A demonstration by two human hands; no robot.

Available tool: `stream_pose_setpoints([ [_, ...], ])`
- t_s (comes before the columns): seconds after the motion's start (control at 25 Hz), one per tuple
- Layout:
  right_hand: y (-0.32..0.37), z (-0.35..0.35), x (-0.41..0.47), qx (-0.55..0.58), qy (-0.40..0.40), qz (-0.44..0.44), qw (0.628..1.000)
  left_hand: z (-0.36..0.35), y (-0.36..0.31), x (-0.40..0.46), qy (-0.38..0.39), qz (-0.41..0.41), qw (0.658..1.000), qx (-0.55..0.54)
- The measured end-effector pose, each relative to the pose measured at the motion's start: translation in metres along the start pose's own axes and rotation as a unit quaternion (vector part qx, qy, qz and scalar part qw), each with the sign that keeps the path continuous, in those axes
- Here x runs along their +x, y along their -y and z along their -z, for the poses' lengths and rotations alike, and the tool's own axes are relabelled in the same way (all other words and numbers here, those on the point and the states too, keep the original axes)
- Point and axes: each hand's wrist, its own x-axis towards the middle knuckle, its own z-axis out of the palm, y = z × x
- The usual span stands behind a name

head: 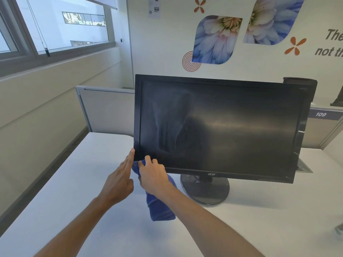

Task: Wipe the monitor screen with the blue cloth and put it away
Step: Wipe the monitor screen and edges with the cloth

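Observation:
A black monitor (222, 127) stands on a round base (206, 190) on the white desk (74, 191); its dark screen shows dusty streaks on the left half. My right hand (154, 177) is shut on the blue cloth (159, 206) and presses its bunched top against the screen's lower left corner, while the rest of the cloth hangs below my wrist. My left hand (118, 180) has its fingers stretched out, with the fingertips touching the monitor's left bezel edge near the bottom.
Grey partition panels (105, 108) rise behind the desk, one bearing a "109" label (321, 114). A window (55, 26) runs along the left wall. A cable port (303, 167) sits in the desk behind the monitor's right side.

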Motion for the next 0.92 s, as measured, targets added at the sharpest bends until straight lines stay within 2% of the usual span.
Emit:
stream_pose_setpoints([
  [0.24,-0.002,0.016,0.007,0.008,0.024,-0.002,1.000,0.000,-0.007,-0.002,0.018,0.016,1.000,-0.005],
  [0.48,-0.012,0.009,-0.004,0.041,-0.029,0.019,0.999,0.000,-0.007,0.001,0.025,-0.005,0.999,-0.019],
  [0.92,-0.007,0.006,-0.004,0.048,-0.018,-0.007,0.999,0.002,-0.006,0.001,0.040,-0.009,0.999,-0.014],
])
